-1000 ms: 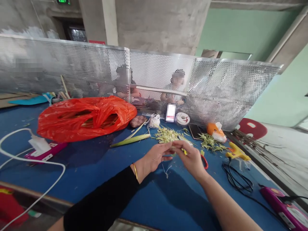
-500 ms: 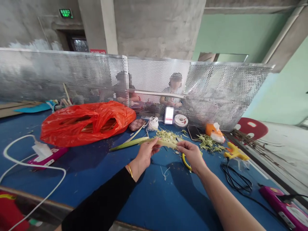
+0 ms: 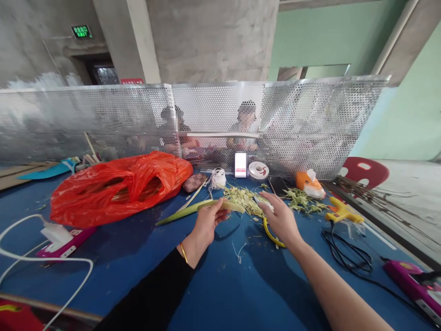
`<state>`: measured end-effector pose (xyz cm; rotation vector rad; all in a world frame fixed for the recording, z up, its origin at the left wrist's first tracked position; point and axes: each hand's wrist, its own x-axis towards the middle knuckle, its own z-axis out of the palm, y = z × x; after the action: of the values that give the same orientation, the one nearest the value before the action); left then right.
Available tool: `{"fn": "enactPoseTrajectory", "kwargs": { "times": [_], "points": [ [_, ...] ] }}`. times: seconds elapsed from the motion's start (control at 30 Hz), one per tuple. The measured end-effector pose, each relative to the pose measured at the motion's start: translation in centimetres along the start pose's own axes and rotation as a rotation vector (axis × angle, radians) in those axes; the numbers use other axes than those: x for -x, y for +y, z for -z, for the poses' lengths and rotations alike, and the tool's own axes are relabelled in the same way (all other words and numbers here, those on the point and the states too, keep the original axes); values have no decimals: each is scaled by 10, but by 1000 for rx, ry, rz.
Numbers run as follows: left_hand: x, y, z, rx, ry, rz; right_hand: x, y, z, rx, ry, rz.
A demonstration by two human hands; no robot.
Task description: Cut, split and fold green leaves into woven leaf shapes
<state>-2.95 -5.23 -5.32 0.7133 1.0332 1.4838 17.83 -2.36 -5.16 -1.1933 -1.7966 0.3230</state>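
My left hand [image 3: 206, 224] is closed on a long, pale-green leaf strip [image 3: 182, 213], pinched between thumb and fingers. One end of the strip tapers toward the lower left, and the paler end sticks out to the right. My right hand [image 3: 280, 218] is apart from the strip, its fingers stretched out over a small whitish thing I cannot make out. Just below that hand lie scissors with a yellow handle [image 3: 272, 235], partly covered by it. A heap of pale-green leaf scraps [image 3: 243, 197] spreads behind both hands.
A red plastic bag [image 3: 120, 186] fills the left side. White string [image 3: 217, 178], a tape roll [image 3: 258, 170], a phone [image 3: 277, 185] and a tissue pack [image 3: 309, 184] stand behind. To the right are a yellow glue gun [image 3: 344, 211] and a purple power strip [image 3: 409, 280]. A perforated screen [image 3: 213, 108] borders the table.
My right hand has let go of the leaf strip's right end and moved slightly right, over the scissors. My left hand keeps its hold. The whole view has shifted a little.
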Motion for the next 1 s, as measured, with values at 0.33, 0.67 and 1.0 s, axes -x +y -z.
{"fn": "enactPoseTrajectory", "kwargs": {
  "times": [0.33,0.67,1.0],
  "points": [
    [0,9,-1,-47,53,-34,3,0,-12,-227,-309,-61],
    [-11,12,9,-73,232,-82,-4,11,-4,-280,-242,-194],
    [-8,12,7,-306,273,-374,5,-1,-13,-345,-331,-196]
  ]
}}
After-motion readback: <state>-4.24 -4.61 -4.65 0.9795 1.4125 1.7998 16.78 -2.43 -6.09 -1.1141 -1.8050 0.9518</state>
